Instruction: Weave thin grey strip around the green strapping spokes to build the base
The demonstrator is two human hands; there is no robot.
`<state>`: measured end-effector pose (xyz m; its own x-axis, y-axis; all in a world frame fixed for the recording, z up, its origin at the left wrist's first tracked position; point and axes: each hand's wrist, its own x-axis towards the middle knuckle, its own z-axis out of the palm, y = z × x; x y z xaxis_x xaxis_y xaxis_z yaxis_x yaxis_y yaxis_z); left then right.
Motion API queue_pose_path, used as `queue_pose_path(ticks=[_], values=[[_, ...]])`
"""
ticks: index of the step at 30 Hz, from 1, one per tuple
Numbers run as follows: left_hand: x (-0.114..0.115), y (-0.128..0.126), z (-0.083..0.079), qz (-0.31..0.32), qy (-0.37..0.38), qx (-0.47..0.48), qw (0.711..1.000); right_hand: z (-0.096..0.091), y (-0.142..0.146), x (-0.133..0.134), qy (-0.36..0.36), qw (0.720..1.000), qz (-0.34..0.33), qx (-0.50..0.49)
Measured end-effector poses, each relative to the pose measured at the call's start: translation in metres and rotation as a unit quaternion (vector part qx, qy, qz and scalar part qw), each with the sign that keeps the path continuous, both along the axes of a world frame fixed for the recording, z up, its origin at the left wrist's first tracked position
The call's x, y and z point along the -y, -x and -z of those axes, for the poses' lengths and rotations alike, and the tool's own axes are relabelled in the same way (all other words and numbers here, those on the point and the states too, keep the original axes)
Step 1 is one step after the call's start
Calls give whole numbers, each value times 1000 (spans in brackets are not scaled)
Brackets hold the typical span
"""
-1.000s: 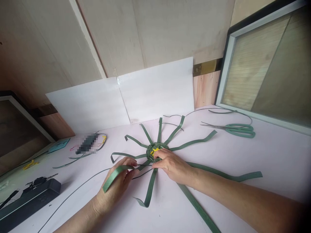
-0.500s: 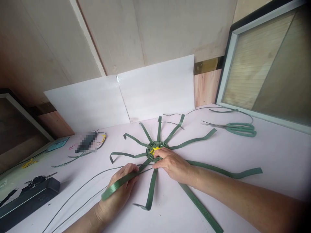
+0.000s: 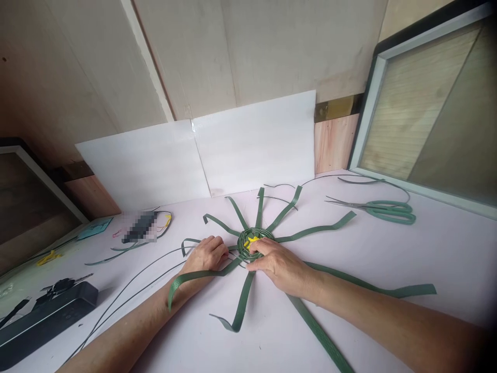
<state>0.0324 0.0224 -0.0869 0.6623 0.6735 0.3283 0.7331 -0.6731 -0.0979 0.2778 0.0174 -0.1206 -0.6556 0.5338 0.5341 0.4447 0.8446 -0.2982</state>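
A small round woven base (image 3: 244,253) of green strapping lies on the table, with flat green strips (image 3: 244,305) fanning out from it on all sides. Yellow twisted ties (image 3: 250,242) show at its centre. My right hand (image 3: 280,263) is closed on the base's near right edge, thumb below and fingers on top. Left of the base, my left hand (image 3: 207,256) is closed, fingertips by the rim, on a thin green strand (image 3: 135,292) that trails toward the lower left. One flat strip passes over my left wrist. The left fingertips are partly hidden.
Green-handled scissors (image 3: 388,211) lie at the right, near a framed glass panel (image 3: 419,114). On the left are a black box (image 3: 50,324) with keys (image 3: 64,285) on it, a blurred dark item (image 3: 140,226) and a yellow tie (image 3: 49,258). White boards (image 3: 256,145) stand behind.
My left hand has moved up and left, from the lower-left flat strip to beside the rim. That strip now lies across my wrist. My right hand stays on the base.
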Motion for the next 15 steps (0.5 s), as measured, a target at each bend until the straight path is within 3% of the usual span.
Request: queue_pose_path(ticks=[3,9,15], values=[[-14,-2,1,39,2,34,999,0,0,0,4,1000,1,-2],[-24,-2,2,180,50,31,982,1,0,1,19,1000,0,-6],[-25,-8,-3,134,66,-28,988,-3,0,4,4,1000,5,27]])
